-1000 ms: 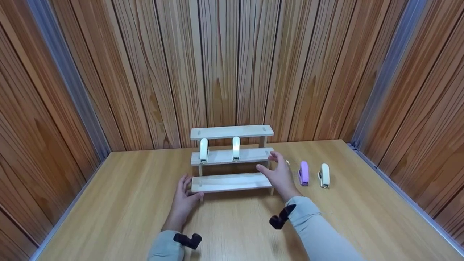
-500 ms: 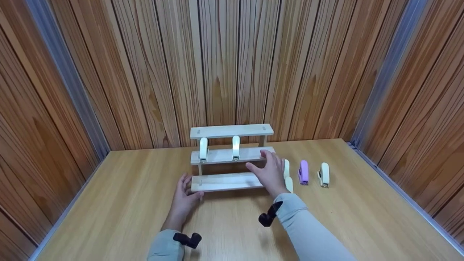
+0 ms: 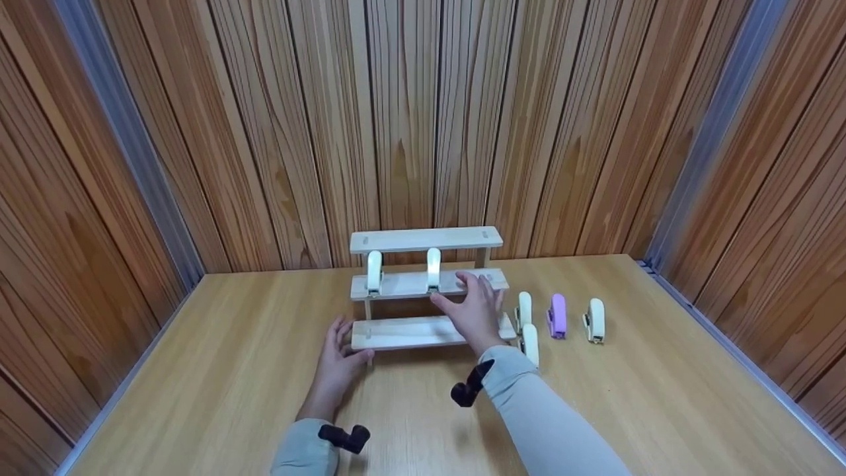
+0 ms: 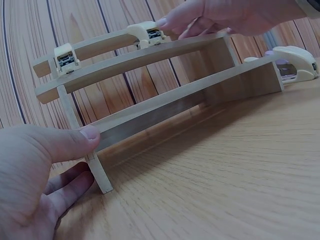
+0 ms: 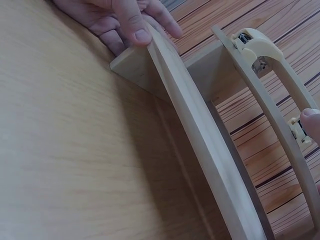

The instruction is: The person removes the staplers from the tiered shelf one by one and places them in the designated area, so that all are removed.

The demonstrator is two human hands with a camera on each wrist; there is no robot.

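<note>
A three-tier wooden stand (image 3: 426, 240) is in the middle of the table. Two cream mini staplers, a left one (image 3: 374, 272) and a middle one (image 3: 433, 268), stand upright on its middle shelf. My left hand (image 3: 336, 365) holds the left end of the bottom shelf, thumb at the front edge and fingers behind the leg in the left wrist view. Reaching over the bottom shelf, my right hand (image 3: 472, 314) has thumb and fingers spread just right of the middle stapler. The thumb tip is at or against it; the left wrist view does not settle contact.
On the table (image 3: 661, 410) right of the stand are a purple stapler (image 3: 557, 316), a cream stapler at far right (image 3: 595, 320), and two more cream ones, a rear one (image 3: 524, 309) and a front one (image 3: 529, 345). A wood-panelled wall (image 3: 403, 132) rises behind.
My right hand has moved left along the stand from its right end to the middle stapler, uncovering the two cream staplers beside the stand. My left hand has kept its hold.
</note>
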